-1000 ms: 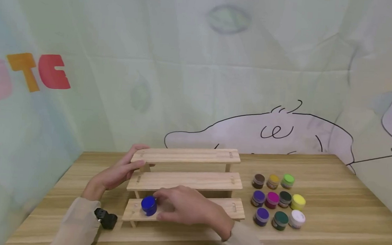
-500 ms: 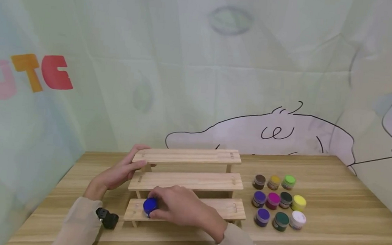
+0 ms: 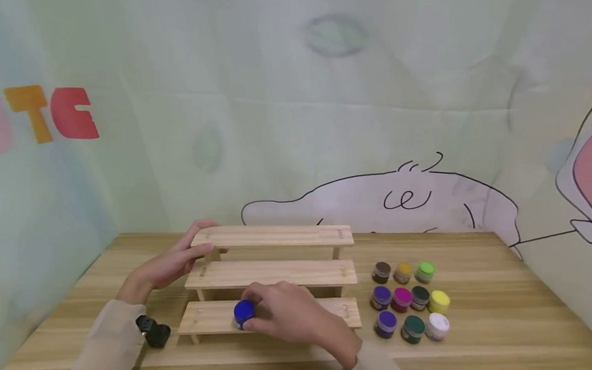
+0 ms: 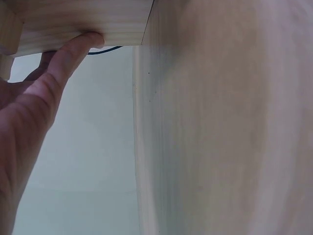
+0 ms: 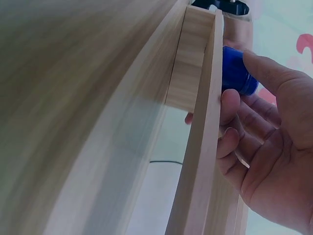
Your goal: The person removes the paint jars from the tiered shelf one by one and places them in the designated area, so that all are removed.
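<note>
A three-tier wooden rack [image 3: 271, 272] stands on the table. My left hand [image 3: 174, 262] grips the left end of its top board, thumb along the front and the other fingers going behind. In the left wrist view, a finger of the left hand [image 4: 34, 107] lies against the wood. My right hand [image 3: 292, 314] pinches a small blue paint jar [image 3: 244, 313] between thumb and fingers, at the lowest board left of its middle. The right wrist view shows the blue jar [image 5: 237, 71] upright against the board's edge, the thumb on its near side.
On the table right of the rack, several small paint jars stand in rough rows, among them a yellow jar [image 3: 439, 301], a white jar [image 3: 438, 326] and a magenta jar [image 3: 401, 299]. A printed cloth [image 3: 177, 113] hangs behind the table [image 3: 497, 336].
My right hand has closed its fingers round the blue jar and shifted it to the right along the lowest board. The left hand keeps its grip on the rack; the head view has turned slightly.
</note>
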A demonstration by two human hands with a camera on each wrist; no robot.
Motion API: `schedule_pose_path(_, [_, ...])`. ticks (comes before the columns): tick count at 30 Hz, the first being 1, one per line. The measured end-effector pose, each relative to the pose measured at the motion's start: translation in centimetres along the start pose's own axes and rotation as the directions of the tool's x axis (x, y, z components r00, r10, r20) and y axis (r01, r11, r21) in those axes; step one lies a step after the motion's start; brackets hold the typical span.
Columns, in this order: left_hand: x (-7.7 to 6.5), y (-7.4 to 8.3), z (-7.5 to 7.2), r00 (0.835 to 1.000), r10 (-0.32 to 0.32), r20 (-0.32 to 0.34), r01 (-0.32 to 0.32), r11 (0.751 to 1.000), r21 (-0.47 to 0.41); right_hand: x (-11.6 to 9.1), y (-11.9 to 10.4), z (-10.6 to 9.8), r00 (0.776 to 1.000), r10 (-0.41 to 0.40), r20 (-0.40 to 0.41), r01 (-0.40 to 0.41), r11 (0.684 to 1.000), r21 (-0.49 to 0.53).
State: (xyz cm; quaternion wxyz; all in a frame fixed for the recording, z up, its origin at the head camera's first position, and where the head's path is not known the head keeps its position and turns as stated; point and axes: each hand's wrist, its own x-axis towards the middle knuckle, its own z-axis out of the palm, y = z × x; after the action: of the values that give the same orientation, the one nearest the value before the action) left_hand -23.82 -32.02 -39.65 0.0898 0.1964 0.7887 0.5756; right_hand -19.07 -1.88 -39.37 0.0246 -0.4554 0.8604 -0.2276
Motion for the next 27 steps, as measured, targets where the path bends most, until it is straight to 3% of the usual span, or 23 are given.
schedule_pose_path(12, [-0.6, -0.3, -0.3, 1.0, 0.0, -0.008, 0.0, 1.0, 0.023, -1.8, 1.5, -0.9, 0.998, 0.063, 0.002, -0.063, 0.998, 0.023])
schedule_pose_path(27, [-0.2, -0.2, -0.3, 1.0, 0.018, 0.005, -0.018, 1.0, 0.022, -5.3, 4.8, -2.7, 0.991, 0.134, -0.017, -0.131, 0.986, 0.1])
